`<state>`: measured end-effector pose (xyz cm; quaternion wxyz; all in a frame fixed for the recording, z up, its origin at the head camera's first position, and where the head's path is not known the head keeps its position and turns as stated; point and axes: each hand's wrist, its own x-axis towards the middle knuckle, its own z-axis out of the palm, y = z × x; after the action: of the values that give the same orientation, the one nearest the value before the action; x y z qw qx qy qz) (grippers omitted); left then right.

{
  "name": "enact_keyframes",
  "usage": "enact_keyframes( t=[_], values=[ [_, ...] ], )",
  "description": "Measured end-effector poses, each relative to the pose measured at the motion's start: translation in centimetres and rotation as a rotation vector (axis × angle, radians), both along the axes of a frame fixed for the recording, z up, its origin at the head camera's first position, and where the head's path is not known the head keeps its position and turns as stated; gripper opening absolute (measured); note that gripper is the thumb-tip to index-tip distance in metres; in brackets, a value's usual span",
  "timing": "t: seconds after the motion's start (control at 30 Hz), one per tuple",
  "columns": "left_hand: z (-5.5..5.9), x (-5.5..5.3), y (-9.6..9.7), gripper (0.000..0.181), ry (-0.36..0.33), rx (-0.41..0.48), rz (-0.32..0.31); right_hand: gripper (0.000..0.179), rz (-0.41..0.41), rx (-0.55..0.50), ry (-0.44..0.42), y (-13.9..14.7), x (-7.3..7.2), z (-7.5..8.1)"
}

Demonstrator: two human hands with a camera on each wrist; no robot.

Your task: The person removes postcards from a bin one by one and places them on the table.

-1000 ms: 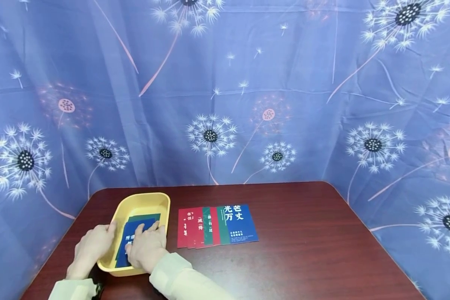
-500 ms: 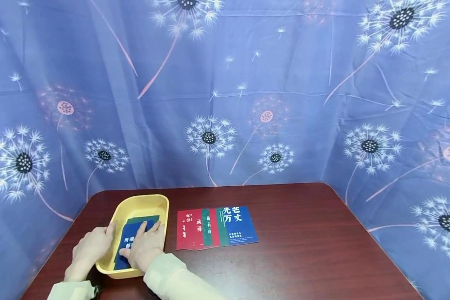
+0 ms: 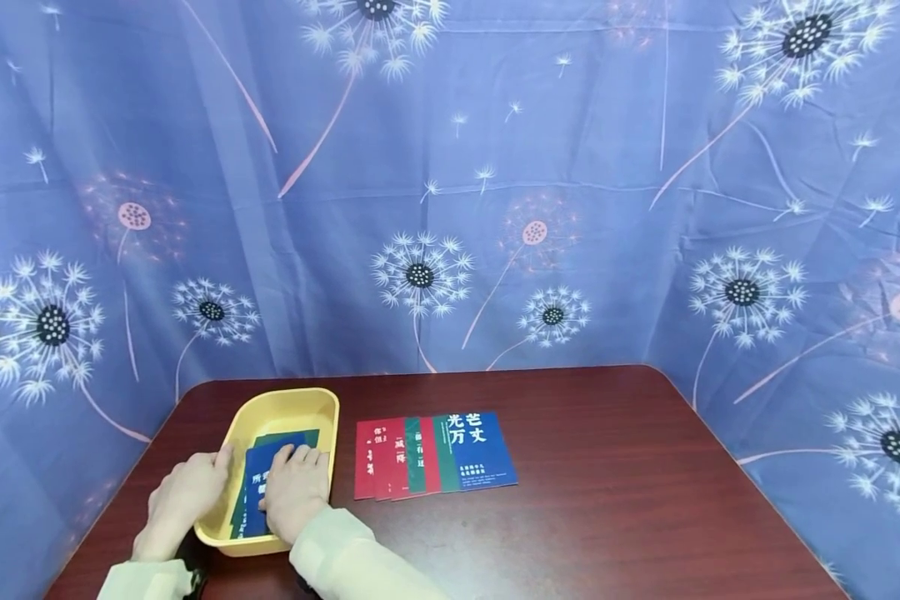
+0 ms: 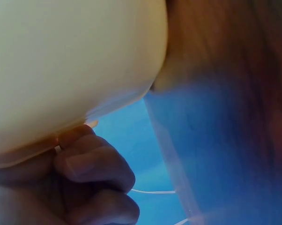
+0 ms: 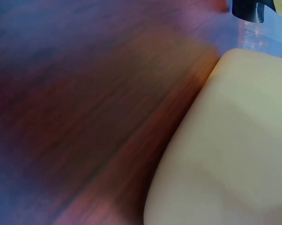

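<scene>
A yellow plastic basin (image 3: 288,402) stands at the left of the table. My left hand (image 3: 187,496) grips its left rim; in the left wrist view, curled fingers (image 4: 96,161) sit under the rim beside the pale wall. Inside lie blue and green cards with white Chinese writing. My right hand (image 3: 297,487) reaches over the right rim and pinches the top blue card (image 3: 253,487), its thumb mostly hidden. A green card (image 3: 312,436) shows beneath, along with another card's lettered edge at the lower left. The right wrist view holds only the basin's outer wall (image 5: 225,150) and tabletop.
Right of the basin, several red, green and blue cards (image 3: 487,458) lie overlapping in a fanned row. The dark red-brown table (image 3: 607,500) extends to the right. A blue dandelion-print cloth (image 3: 450,208) hangs behind and at both sides.
My right thumb has drawn in toward its fingers, and the top blue card has shifted right, uncovering card edges at its left. My left hand keeps its hold on the rim.
</scene>
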<state>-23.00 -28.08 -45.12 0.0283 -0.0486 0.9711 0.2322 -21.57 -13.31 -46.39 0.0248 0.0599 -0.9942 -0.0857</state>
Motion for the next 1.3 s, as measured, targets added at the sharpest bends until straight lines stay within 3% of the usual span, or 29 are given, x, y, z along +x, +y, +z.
enact_keyframes(
  t=[0.13, 0.27, 0.53, 0.77, 0.9, 1.3],
  values=[
    [0.3, -0.1, -0.2, 0.07, 0.014, -0.007, 0.003, 0.081, 0.047, -0.062, 0.114, 0.5, 0.2, 0.3],
    [0.5, 0.0, -0.3, 0.068, 0.025, -0.014, 0.02, 0.086, 0.094, -0.147, 0.167, 0.8, 0.2, 0.8],
    [0.5, -0.1, -0.4, 0.074, -0.001, -0.013, 0.022, 0.078, 0.042, -0.345, 0.072, 1.0, 0.4, 1.5],
    [-0.1, 0.0, -0.2, 0.071, -0.006, -0.01, 0.022, 0.051, 0.005, -0.527, 0.06, 1.7, 0.7, 1.3],
    [-0.2, 0.1, 0.0, 0.071, -0.005, -0.006, 0.02, 0.049, -0.002, -0.583, 0.042, 2.0, 0.9, 1.4],
    [0.1, 0.1, 0.3, 0.073, -0.004, -0.002, 0.024, 0.044, 0.061, -0.729, 0.124, 2.7, 0.7, 1.2]
  ],
)
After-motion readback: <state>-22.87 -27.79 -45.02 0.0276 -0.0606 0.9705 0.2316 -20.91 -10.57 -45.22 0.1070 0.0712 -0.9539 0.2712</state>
